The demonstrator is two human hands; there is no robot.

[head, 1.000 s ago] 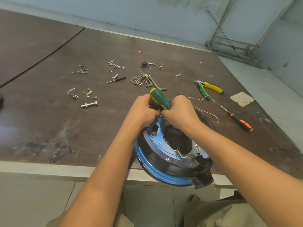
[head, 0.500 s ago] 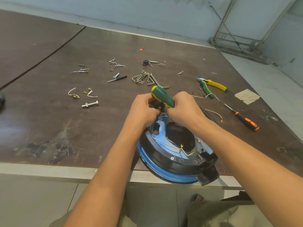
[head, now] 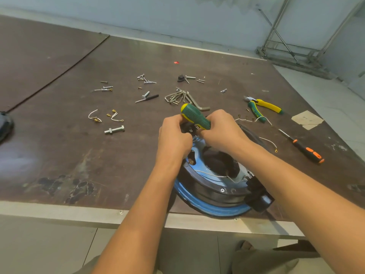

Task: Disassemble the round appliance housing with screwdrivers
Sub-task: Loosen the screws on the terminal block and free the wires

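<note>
The round blue and black housing (head: 209,196) lies at the table's near edge, its open inside facing up, with a thin white wire across it. My right hand (head: 221,131) grips a green and yellow screwdriver (head: 194,116) over the housing's far rim; its tip is hidden. My left hand (head: 173,139) curls its fingers around a small black part (head: 187,128) at that same rim, right beside the right hand. A second screwdriver with an orange and black handle (head: 305,150) lies on the table to the right.
The brown table (head: 59,151) holds loose screws (head: 145,80), a bunch of hex keys (head: 181,97), a large bolt (head: 114,129), short wires with terminals (head: 94,116), green and yellow pliers (head: 260,108) and a paper scrap (head: 307,119). A dark object (head: 5,125) sits at the left edge.
Both hands stay together at the housing's far rim with the green screwdriver. The housing has shifted a little under them, and the white wire inside has moved.
</note>
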